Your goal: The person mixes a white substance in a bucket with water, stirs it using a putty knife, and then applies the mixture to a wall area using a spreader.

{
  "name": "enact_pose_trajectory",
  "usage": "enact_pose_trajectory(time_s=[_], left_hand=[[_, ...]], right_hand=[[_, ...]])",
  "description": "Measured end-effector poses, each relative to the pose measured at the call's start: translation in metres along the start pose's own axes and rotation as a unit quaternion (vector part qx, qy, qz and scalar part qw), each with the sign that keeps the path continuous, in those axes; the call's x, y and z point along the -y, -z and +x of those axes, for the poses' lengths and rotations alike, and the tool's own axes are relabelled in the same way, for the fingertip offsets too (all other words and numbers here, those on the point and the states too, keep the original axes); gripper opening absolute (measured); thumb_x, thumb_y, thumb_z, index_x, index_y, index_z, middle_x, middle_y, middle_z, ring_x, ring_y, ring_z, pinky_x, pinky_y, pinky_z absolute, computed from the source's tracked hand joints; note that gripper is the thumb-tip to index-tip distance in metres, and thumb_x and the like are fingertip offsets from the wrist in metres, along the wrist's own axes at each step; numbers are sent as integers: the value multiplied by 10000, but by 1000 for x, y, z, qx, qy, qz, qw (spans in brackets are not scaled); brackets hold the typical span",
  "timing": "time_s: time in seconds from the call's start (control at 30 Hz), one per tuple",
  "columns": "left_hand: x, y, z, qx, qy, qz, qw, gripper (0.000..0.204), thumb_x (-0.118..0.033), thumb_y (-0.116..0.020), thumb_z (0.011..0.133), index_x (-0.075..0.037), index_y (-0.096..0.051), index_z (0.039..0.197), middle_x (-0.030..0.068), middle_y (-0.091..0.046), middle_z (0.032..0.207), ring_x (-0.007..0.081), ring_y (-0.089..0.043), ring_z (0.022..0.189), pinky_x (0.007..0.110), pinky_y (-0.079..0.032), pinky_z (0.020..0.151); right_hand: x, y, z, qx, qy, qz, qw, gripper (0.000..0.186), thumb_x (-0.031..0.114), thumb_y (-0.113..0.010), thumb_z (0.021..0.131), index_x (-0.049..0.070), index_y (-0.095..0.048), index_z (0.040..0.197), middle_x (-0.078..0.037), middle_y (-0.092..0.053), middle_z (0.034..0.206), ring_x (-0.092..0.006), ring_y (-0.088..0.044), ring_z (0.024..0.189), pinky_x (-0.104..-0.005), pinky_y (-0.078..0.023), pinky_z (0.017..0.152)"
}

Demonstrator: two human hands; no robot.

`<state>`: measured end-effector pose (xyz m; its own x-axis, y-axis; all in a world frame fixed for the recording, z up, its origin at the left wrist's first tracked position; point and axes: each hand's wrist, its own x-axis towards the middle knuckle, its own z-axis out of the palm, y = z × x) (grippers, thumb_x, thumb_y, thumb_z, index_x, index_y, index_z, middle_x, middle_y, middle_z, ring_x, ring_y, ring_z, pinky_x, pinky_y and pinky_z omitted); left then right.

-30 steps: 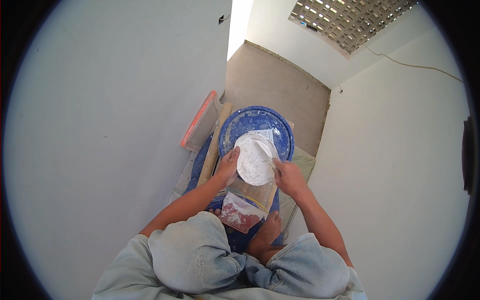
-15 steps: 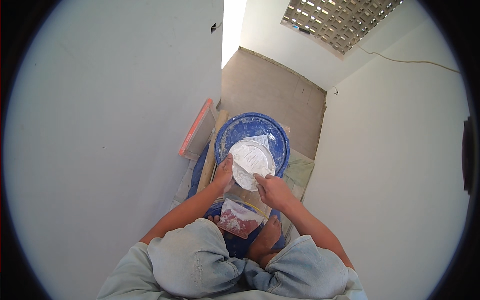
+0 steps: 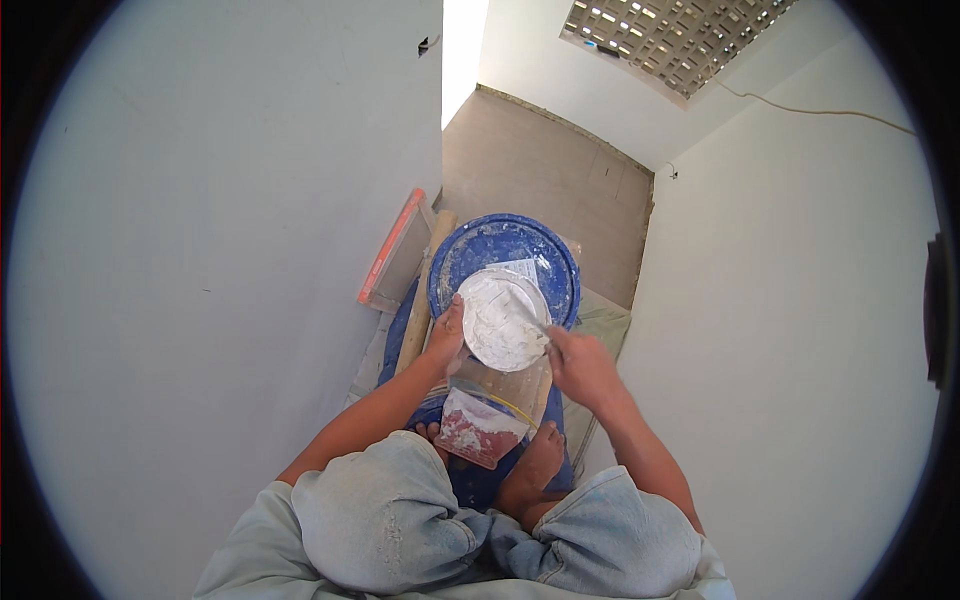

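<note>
My left hand [image 3: 449, 335] grips the left side of a round white bowl [image 3: 466, 350], thumb at the rim. Thick white paste [image 3: 492, 325] fills it, its surface rough and streaked. Closed around the handle end of a spatula-like tool [image 3: 527, 311], my right hand [image 3: 584, 370] is at the bowl's right edge. The tool's blade points up and left over the paste; its exact kind is hard to make out. Beneath and beyond the bowl is a blue round bucket top [image 3: 455, 250], smeared with white.
Nearer my feet stands a red-and-white bag [image 3: 480, 436] dusted with white powder. A long tan tube or pole [image 3: 417, 325] and an orange-edged panel [image 3: 388, 255] lie along the left wall [image 3: 250, 250]. The right wall [image 3: 780, 330] rises close by.
My right hand has moved a little right and up. The tool has swung from lying across the bowl toward the left to pointing more upward; the paste's surface looks different.
</note>
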<state>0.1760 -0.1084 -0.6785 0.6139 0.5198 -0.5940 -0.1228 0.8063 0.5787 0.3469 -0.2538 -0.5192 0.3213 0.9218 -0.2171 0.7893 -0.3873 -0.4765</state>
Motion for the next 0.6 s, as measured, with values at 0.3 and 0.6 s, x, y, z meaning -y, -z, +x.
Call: enact_pose_trajectory(time_s=[0.3, 0.6], left_hand=[[-10, -20, 1, 9, 47, -30, 998, 732, -621, -433, 1001, -29, -451, 1430, 128, -591, 1360, 274, -616, 1205, 468, -533, 987], [-7, -9, 3, -14, 33, -38, 999, 747, -630, -447, 994, -16, -456, 1419, 144, -607, 1334, 281, -638, 1162, 501, -542, 951]], right_hand=[[-42, -14, -15, 102, -14, -40, 994, 242, 160, -544, 947, -54, -656, 964, -264, -672, 789, -426, -684, 732, -513, -539, 669], [-2, -23, -27, 207, -324, 479, 789, 222, 134, -524, 996, -26, -664, 932, -80, -620, 670, -147, -547, 462, -292, -440, 417]])
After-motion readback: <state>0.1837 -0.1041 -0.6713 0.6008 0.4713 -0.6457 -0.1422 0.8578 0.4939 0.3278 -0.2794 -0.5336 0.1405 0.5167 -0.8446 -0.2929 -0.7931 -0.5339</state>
